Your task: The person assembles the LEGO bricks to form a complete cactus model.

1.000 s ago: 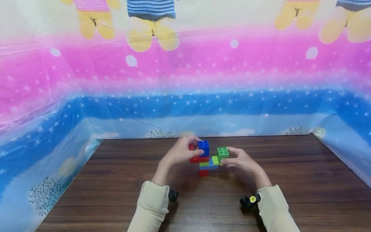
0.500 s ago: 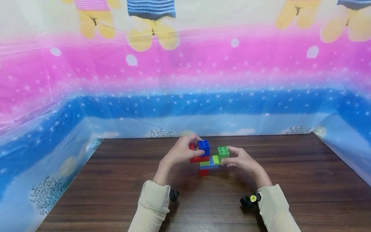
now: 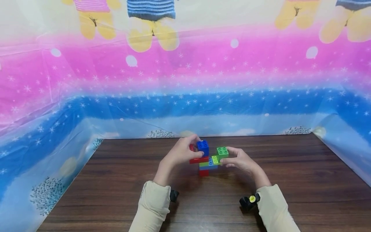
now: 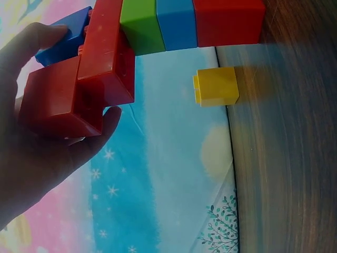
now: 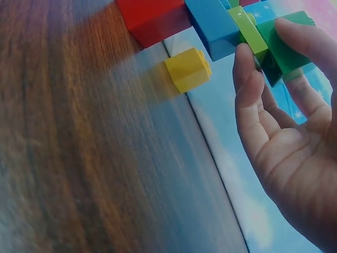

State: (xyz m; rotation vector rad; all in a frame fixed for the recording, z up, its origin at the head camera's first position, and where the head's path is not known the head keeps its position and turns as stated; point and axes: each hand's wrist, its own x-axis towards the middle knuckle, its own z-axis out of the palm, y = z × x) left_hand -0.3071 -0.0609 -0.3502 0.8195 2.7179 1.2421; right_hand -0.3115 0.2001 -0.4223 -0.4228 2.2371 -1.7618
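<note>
A structure of toy building bricks stands on the table between both hands. A red brick is its base, then a light blue brick, a green layer and a long red brick. My left hand pinches the dark blue brick on top, thumb on its near side. In the left wrist view this brick tilts, and red studs show beneath it. Another red brick sits beside it, inside the hand. My right hand pinches the green brick above a thin lime piece.
A yellow brick stands on the wooden table behind the structure, near the far edge; the head view hides it. A printed cloth rises behind the table and along its sides. Each wrist wears a black camera.
The dark blue brick has tipped slightly left under my left thumb. My right hand and the lower bricks stay about where they were.
</note>
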